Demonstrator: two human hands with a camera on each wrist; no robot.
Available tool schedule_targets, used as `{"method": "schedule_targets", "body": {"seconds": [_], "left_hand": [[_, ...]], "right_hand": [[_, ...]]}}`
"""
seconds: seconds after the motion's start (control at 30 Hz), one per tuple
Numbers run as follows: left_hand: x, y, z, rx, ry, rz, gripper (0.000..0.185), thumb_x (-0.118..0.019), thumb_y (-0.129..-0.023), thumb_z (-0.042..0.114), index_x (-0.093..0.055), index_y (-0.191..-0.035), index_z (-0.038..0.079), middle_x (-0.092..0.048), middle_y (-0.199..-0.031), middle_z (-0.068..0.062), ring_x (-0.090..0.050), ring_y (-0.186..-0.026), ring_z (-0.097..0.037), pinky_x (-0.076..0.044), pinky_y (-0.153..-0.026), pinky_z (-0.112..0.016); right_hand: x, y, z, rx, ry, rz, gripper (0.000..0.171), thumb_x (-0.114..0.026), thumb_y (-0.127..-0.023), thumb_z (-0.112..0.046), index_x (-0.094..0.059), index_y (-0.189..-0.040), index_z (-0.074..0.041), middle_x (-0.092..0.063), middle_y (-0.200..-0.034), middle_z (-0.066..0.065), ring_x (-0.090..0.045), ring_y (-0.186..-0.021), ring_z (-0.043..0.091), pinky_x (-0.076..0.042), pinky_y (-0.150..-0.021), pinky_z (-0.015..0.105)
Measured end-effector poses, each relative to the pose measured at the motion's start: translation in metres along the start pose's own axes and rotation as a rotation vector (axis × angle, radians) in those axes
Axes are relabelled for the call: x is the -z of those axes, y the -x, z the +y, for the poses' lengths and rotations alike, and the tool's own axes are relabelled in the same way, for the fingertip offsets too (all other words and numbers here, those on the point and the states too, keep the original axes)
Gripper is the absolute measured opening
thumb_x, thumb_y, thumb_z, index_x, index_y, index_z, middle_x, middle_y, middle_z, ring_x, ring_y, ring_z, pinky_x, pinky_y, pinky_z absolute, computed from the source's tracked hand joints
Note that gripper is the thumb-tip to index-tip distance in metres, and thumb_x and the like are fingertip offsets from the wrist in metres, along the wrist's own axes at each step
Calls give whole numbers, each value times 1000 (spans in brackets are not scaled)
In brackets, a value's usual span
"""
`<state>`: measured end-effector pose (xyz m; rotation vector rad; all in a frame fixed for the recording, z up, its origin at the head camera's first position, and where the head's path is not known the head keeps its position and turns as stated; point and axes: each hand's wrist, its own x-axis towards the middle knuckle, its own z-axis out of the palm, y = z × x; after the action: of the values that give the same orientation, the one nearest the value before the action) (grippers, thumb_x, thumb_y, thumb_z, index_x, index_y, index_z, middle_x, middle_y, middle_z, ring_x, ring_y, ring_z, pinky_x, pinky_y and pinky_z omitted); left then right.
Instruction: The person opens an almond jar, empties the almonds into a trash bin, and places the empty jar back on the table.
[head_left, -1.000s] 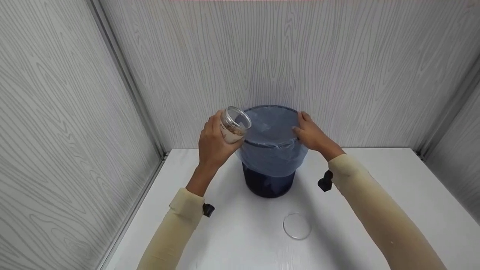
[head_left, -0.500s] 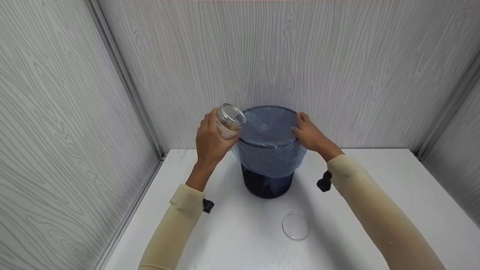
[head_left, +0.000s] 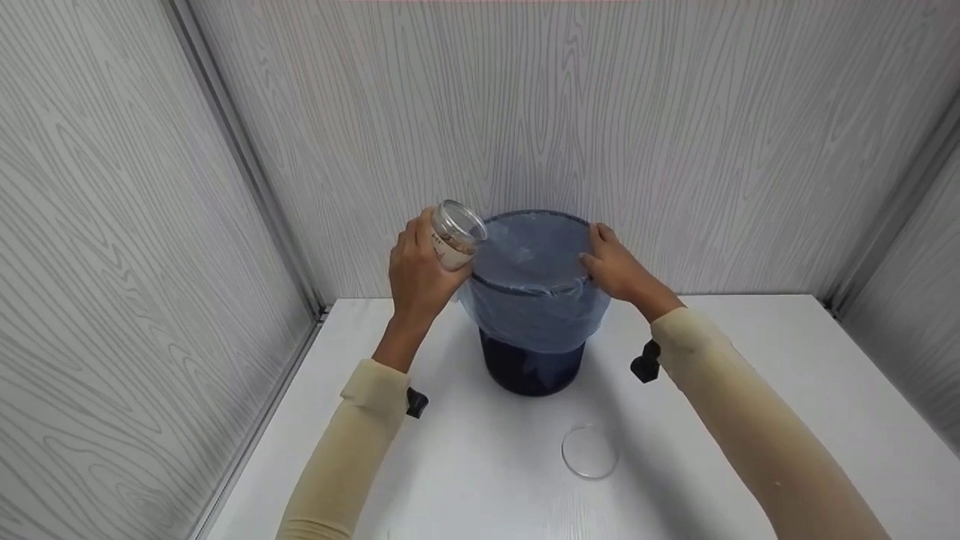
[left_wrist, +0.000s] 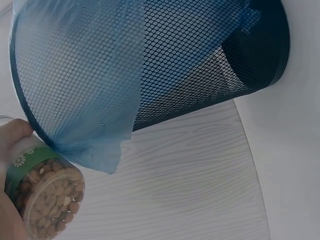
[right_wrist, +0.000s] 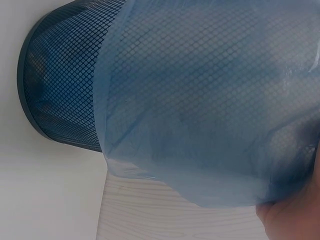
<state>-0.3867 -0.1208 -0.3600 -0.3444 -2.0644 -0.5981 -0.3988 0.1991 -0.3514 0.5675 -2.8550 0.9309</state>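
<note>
My left hand (head_left: 424,266) grips a clear jar (head_left: 453,253) with a pale printed label and a lidless mouth. The jar is tilted toward the bin, its mouth right at the bin's left rim. Through its base in the left wrist view, brown nuts (left_wrist: 52,202) show, below a green band (left_wrist: 31,165). A dark mesh bin (head_left: 532,371) stands upright, lined with a thin blue plastic bag (head_left: 536,322) folded down over the rim. On the opposite side, my right hand (head_left: 616,264) pinches the rim and the bag, thumb inside view, other fingers partly hidden.
A clear round disc (head_left: 590,451) lies on the white table (head_left: 465,472) in front of the bin. Grey wood-patterned panels (head_left: 420,112) rise behind the table and at both sides, with the back panel close behind the bin.
My left hand has moved the jar slightly up and to the left, still tilted. My right hand keeps its hold on the bin's rim. The whole head view has shifted a little.
</note>
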Motion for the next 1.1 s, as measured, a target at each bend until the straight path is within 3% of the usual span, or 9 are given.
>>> {"method": "schedule_targets", "body": {"seconds": [0.5,0.9,1.1], "left_hand": [[3,-9,-4,-45,-74,-17,89,-87,-75,41,-48,-144,2,-61,-129,-17,-61,-117,-33,-50,-96,-52],[3,-14,1,-87,-104,-115,87,-87,-74,36,-48,-145,3,-60,-131,-17,-60,-118,-34,-49,-99,-51],[5,-18,2,-97,-113,-131,89,-89,-73,35,-47,-144,2,-60,-131,-17,-61,-118,-35,-50,-97,-51]], "right_hand": [[1,1,-3,-9,-14,-21,70,-32,-106,-25,4,-157,8,6,-166,26,-2,-154,40,-10,-123,51],[-1,4,1,-16,-26,-14,70,-33,-106,-23,3,-157,8,5,-167,25,-2,-154,38,-10,-124,51],[1,2,-1,-13,-20,-7,70,-33,-106,-26,2,-157,7,5,-167,24,-2,-154,37,-10,-124,51]]}}
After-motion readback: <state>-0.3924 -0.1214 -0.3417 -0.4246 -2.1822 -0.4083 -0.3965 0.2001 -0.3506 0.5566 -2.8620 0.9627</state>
